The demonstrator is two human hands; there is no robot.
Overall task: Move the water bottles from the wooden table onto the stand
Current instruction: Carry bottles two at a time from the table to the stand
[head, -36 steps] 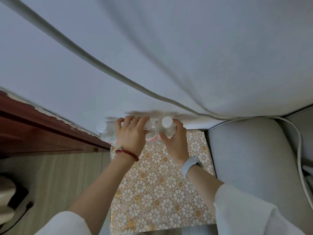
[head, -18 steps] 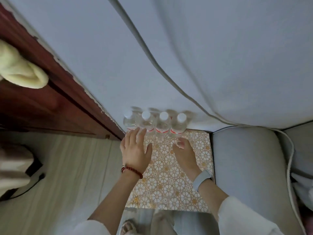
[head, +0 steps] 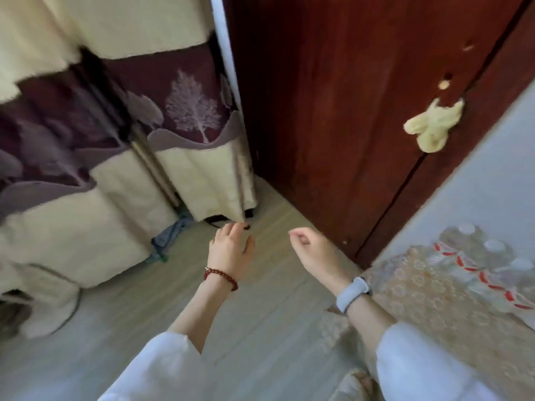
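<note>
The left hand [head: 231,250] hangs over the pale floor [head: 260,328] with fingers loosely spread and nothing in it; a red bead bracelet [head: 221,277] rings its wrist. The right hand [head: 314,250] is beside it, apart, fingers curled loosely inward on nothing, a pale watch [head: 351,293] on the wrist. Bare floor lies open ahead of and below both hands. The water bottles [head: 489,256] stand in a blurred row along the far edge of the gold-patterned stand [head: 434,308], against the white wall [head: 492,169]. A dark red wooden door [head: 333,111] with a yellow cloth [head: 431,125] rises ahead, with cream and maroon curtains [head: 115,125] further left.
</note>
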